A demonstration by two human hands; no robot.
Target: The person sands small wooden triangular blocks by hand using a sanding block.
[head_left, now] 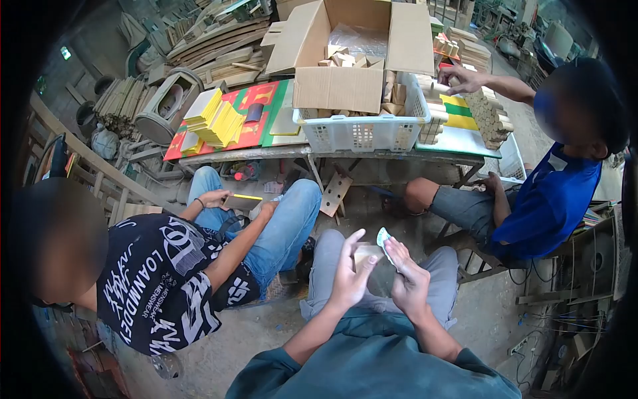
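Note:
Over my lap, my left hand (350, 271) holds a small pale wooden block (366, 253) between its fingers and thumb. Opposite it, my right hand (407, 274) pinches a folded pale sheet with green print (383, 237), which sticks up past the fingertips close beside the block. Both hands look dusty. Part of the block is hidden behind my left thumb.
At left, a seated person (159, 279) holds a wooden piece with a yellow edge. Another person (551, 193) reaches over the table at right. A cardboard box (339, 90) stands in a white plastic crate (362, 133); yellow-edged pieces (214, 120) are stacked to its left.

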